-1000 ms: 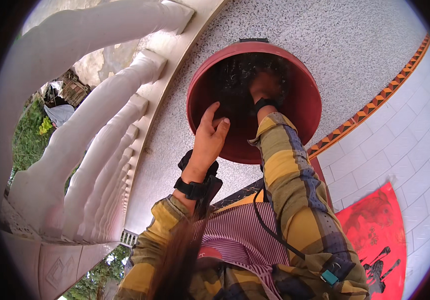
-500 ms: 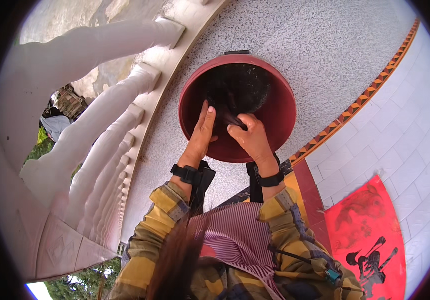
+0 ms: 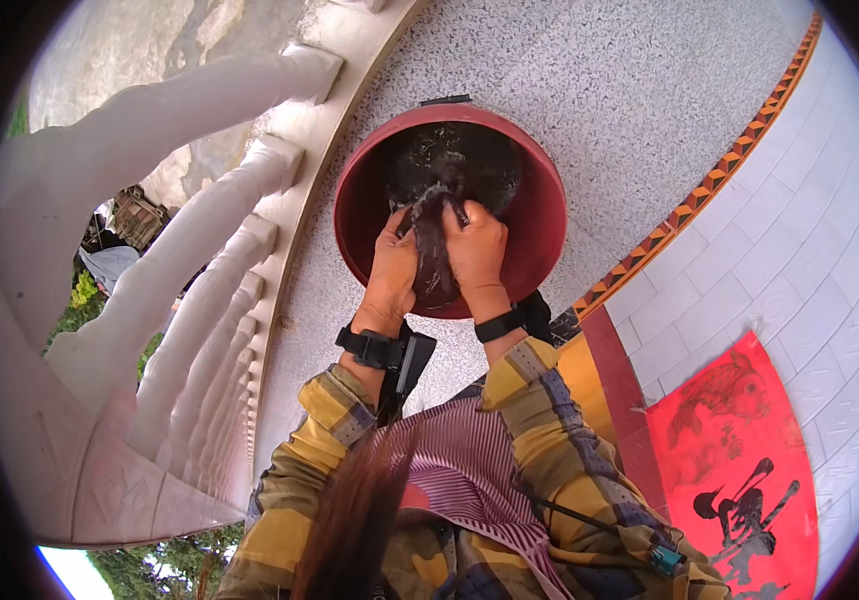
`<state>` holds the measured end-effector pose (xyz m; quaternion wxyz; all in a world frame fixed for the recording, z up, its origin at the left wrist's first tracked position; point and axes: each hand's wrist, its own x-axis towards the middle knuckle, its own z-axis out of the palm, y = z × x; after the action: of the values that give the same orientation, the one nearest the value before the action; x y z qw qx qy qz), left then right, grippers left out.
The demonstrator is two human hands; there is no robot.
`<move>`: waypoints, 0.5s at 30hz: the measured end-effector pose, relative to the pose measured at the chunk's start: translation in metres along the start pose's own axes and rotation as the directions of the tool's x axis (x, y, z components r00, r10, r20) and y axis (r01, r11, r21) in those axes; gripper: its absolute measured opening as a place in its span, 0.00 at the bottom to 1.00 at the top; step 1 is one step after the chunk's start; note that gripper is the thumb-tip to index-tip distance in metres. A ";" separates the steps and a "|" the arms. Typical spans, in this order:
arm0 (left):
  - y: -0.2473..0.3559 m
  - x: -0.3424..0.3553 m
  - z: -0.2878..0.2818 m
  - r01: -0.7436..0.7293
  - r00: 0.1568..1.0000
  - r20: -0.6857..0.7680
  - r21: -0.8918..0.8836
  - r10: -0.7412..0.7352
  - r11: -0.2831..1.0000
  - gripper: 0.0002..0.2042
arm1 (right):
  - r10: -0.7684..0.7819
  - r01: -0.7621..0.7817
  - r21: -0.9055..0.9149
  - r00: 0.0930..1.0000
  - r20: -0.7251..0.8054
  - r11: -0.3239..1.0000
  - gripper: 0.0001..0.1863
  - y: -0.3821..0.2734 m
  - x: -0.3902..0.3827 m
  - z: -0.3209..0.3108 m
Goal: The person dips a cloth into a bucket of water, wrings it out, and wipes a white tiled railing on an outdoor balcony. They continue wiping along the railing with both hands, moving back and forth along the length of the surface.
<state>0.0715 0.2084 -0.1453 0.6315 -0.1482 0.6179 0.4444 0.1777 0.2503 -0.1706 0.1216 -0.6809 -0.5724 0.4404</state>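
My left hand [image 3: 393, 262] and my right hand [image 3: 475, 247] are inside a round red bucket [image 3: 545, 200], their fingers closed on a dark, wet cloth [image 3: 433, 258]. The cloth hangs between them toward the near side of the bucket, its upper part bunched at the edge of dark water [image 3: 450, 150] that glints in the bottom. The fingertips are partly hidden in the cloth's folds. Both wrists wear black straps with devices on them.
The bucket stands on a speckled floor [image 3: 650, 100]. A white balustrade [image 3: 190, 300] runs along my left, with greenery beyond. On my right are a patterned orange border [image 3: 730, 175], a white tiled surface [image 3: 800, 250] and a red paper [image 3: 730, 470] with a fish picture and brushwork.
My right hand has come up out of the water with the dark cloth, and my left hand has closed on it. The bucket sits further left in view.
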 end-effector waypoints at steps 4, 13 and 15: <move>0.000 0.001 0.001 -0.201 0.979 0.062 0.350 0.192 0.915 0.12 | 0.068 -0.031 -0.315 0.992 0.109 0.949 0.14 0.035 0.037 0.005; -0.016 0.013 -0.050 -0.190 0.976 -0.007 0.480 0.220 0.857 0.13 | 0.139 -0.083 -0.401 0.984 0.113 0.912 0.15 0.066 0.081 0.044; -0.017 0.011 -0.056 -0.079 0.993 -0.036 0.501 0.112 0.862 0.15 | 0.085 -0.042 -0.402 0.992 0.089 0.915 0.16 0.078 0.077 0.077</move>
<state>0.0459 0.1624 -0.1725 0.6056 0.0363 0.7379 0.2957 0.1698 0.2679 -0.3030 -0.0645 -0.6856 -0.6334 0.3530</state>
